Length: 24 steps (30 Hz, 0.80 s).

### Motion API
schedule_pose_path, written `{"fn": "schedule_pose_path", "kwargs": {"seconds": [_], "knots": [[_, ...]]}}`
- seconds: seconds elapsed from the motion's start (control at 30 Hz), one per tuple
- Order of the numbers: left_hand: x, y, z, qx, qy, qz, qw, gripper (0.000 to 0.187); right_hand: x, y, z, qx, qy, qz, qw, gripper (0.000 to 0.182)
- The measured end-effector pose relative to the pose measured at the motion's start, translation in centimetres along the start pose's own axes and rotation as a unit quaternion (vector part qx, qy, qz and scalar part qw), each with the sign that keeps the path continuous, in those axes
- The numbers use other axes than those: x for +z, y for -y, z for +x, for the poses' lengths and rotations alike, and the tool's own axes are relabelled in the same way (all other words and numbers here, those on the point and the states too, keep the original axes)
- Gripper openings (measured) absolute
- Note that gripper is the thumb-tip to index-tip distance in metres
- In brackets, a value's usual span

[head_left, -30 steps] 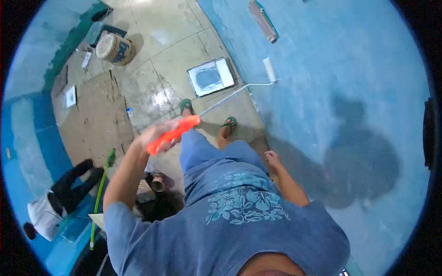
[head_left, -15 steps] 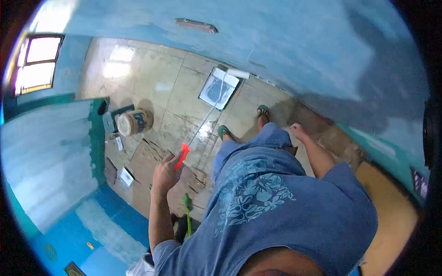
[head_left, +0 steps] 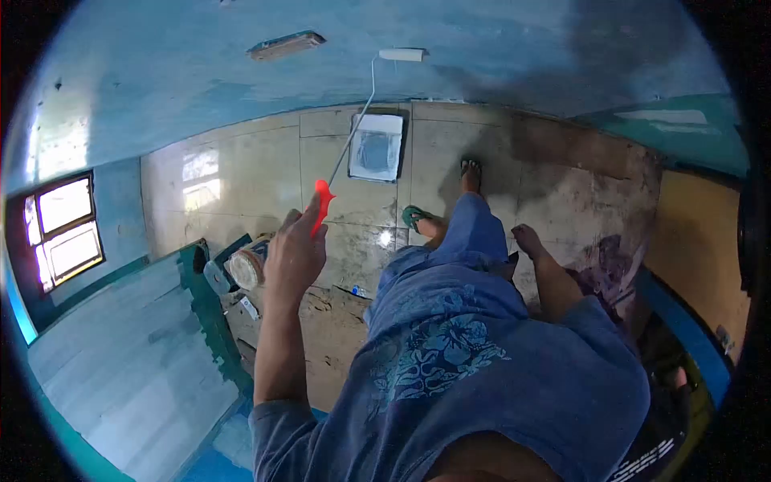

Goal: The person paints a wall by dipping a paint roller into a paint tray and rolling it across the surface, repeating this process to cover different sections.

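1. Legible txt: none; no brand, no. or sign can be made out.
2. Dk item (head_left: 652, 464), btm R edge: white marks in a slanted row, poss. lettering, too sm. & blurred to read.
3. Bucket (head_left: 246, 270), L of ctr: side part-hidden, any print unreadable.
4. White packet (head_left: 249, 308) nr bucket: dk marks, illegible.

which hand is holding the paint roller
The left hand: its fingers are around the red handle of the paint roller. The right hand is apart from the roller, beside the shorts, with no tool visible in it.
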<state>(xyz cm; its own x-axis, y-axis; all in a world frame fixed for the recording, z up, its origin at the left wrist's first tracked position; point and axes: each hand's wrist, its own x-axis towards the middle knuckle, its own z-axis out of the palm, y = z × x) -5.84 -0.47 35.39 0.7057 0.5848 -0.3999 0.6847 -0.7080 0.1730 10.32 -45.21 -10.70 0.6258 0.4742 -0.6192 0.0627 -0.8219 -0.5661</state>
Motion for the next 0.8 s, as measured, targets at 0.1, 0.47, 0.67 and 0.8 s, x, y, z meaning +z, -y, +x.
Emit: {"fn": "schedule_pose_path", "kwargs": {"seconds": [0.1, 0.47, 0.67, 0.8], "knots": [[6.3, 0.9, 5.1, 0.013, 0.022, 0.016, 1.0, 0.049, 4.8, -7.4, -4.7, -0.119, 0.032, 0.075, 0.99, 0.032], [30.6, 1.0, 22.0, -0.131, 0.108, -0.11, 0.979, 0.031, 1.0, -6.6, -10.2, 0.167, 0.044, 0.13, 0.976, 0.026], [28.4, 2.9, 15.5, -0.082, 0.017, -0.185, 0.979, 0.04, -0.7, -5.0, -7.0, 0.101, 0.053, 0.107, 0.988, 0.027], [18.0, 3.2, 6.3, -0.078, -0.043, -0.168, 0.982, 0.048, -1.6, -1.7, -4.9, 0.128, 0.074, 0.135, 0.98, 0.028]]}}
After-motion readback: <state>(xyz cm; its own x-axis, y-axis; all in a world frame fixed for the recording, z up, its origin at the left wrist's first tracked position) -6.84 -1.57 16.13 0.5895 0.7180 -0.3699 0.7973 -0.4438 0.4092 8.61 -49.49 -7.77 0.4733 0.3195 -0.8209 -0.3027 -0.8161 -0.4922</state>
